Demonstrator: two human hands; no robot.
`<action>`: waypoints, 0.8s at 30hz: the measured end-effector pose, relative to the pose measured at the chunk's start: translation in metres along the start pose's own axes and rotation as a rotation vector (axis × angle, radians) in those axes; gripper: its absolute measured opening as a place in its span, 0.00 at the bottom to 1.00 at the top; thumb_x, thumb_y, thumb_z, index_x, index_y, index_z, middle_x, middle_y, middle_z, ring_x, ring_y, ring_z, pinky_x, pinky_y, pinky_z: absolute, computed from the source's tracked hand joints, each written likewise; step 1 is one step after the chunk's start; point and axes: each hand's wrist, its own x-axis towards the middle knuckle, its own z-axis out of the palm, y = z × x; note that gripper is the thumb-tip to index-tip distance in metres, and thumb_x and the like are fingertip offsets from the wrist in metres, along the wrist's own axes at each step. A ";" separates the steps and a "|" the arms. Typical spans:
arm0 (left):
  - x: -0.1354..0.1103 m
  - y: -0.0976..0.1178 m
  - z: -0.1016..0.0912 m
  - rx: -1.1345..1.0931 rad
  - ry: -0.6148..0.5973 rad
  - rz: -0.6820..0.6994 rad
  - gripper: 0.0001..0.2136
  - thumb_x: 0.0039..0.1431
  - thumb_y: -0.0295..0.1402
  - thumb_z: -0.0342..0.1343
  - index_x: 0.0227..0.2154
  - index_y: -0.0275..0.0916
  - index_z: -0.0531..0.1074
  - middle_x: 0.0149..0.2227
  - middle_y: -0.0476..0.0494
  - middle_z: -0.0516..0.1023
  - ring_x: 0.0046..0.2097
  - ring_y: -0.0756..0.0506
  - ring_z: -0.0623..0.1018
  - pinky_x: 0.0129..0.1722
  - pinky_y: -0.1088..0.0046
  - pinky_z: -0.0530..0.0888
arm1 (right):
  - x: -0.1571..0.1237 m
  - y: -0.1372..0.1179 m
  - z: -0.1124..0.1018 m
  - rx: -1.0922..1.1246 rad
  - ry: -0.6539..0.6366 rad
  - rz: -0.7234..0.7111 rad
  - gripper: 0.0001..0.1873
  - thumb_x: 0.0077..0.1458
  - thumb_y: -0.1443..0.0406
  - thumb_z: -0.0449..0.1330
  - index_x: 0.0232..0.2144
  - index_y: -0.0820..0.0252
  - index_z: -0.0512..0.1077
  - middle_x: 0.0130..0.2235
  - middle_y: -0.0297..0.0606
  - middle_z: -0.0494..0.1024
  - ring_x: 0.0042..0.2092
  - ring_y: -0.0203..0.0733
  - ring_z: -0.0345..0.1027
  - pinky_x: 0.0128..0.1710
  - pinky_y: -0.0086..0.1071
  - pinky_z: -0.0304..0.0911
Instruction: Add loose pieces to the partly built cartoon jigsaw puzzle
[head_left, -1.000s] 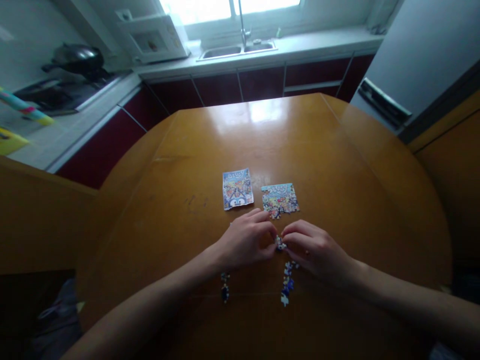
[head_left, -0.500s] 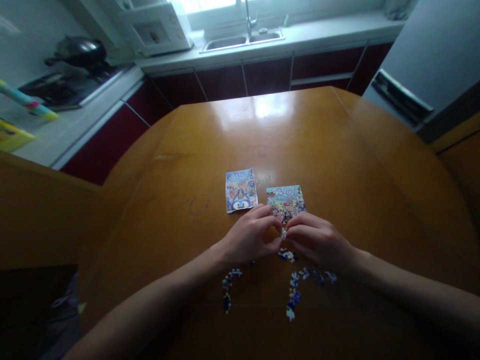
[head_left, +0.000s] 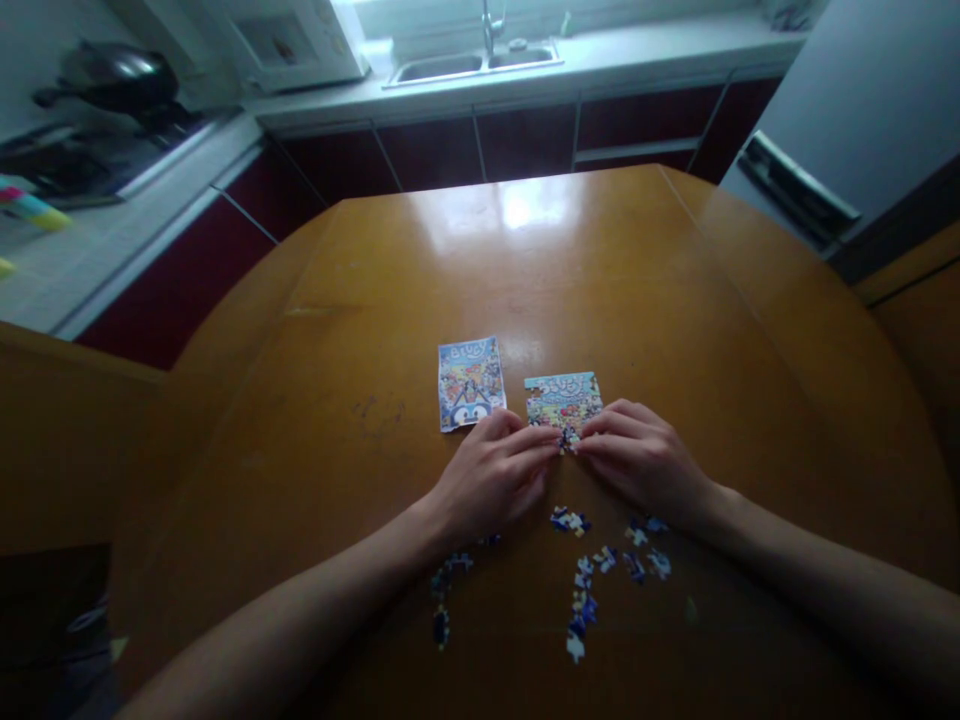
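A partly assembled jigsaw puzzle [head_left: 564,398] with a colourful cartoon picture lies flat on the wooden table. At its lower edge my left hand [head_left: 499,465] and my right hand [head_left: 645,460] meet from both sides, fingers closed. Between their fingertips is a small puzzle piece [head_left: 568,444], touching or very near the puzzle's bottom edge; the fingers partly cover it. Left of the puzzle lies a printed picture sheet [head_left: 471,385] with a similar design, its lower right corner behind my left hand. Closer to me are loose puzzle pieces [head_left: 571,521], several more forming a curved line [head_left: 581,600].
More loose pieces [head_left: 441,628] lie beneath my left forearm. The brown table [head_left: 360,320] spreads wide around the puzzle. Beyond it are a counter with a sink [head_left: 442,68], a stove with a dark wok [head_left: 120,78], and a pale fridge [head_left: 862,110] on the right.
Both hands have moved the small piece from just below the puzzle up to its lower edge. The hands now sit lower and flatter. The camera view has shifted slightly.
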 end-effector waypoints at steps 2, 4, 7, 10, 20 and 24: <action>0.000 0.000 0.000 0.009 -0.007 0.011 0.13 0.64 0.28 0.54 0.50 0.40 0.73 0.55 0.51 0.77 0.45 0.45 0.70 0.49 0.64 0.71 | 0.001 0.000 0.001 -0.022 -0.002 -0.004 0.06 0.60 0.69 0.60 0.38 0.56 0.77 0.39 0.37 0.80 0.41 0.42 0.67 0.42 0.39 0.64; 0.001 0.001 0.000 0.030 -0.025 0.010 0.13 0.64 0.29 0.53 0.50 0.40 0.73 0.55 0.52 0.77 0.45 0.45 0.70 0.49 0.64 0.71 | 0.002 0.000 0.002 -0.043 -0.003 -0.014 0.06 0.61 0.69 0.60 0.37 0.57 0.77 0.39 0.36 0.80 0.41 0.42 0.67 0.43 0.39 0.64; 0.001 0.002 0.000 0.045 -0.054 -0.004 0.13 0.64 0.29 0.54 0.51 0.40 0.73 0.55 0.52 0.77 0.45 0.44 0.70 0.50 0.63 0.70 | 0.003 -0.001 0.001 -0.072 -0.010 -0.033 0.05 0.61 0.69 0.60 0.36 0.57 0.77 0.39 0.36 0.80 0.42 0.43 0.67 0.43 0.39 0.63; 0.001 0.002 0.000 0.039 -0.062 -0.012 0.13 0.64 0.29 0.54 0.51 0.40 0.73 0.55 0.50 0.76 0.45 0.44 0.70 0.50 0.63 0.70 | 0.003 -0.002 0.001 -0.099 -0.018 -0.050 0.06 0.61 0.69 0.60 0.36 0.57 0.77 0.39 0.36 0.80 0.42 0.43 0.67 0.43 0.39 0.62; 0.002 0.002 0.001 0.039 -0.063 -0.003 0.14 0.62 0.26 0.53 0.50 0.38 0.72 0.54 0.48 0.77 0.45 0.44 0.69 0.51 0.64 0.70 | 0.004 -0.007 -0.004 -0.138 -0.086 -0.032 0.08 0.61 0.68 0.57 0.37 0.58 0.78 0.40 0.42 0.77 0.44 0.46 0.65 0.45 0.41 0.64; 0.004 0.004 -0.002 0.046 -0.090 0.009 0.15 0.63 0.26 0.52 0.52 0.39 0.71 0.55 0.47 0.75 0.46 0.44 0.69 0.52 0.63 0.70 | 0.003 -0.008 -0.006 -0.123 -0.119 -0.004 0.09 0.61 0.67 0.57 0.39 0.57 0.78 0.42 0.43 0.76 0.45 0.47 0.64 0.45 0.43 0.64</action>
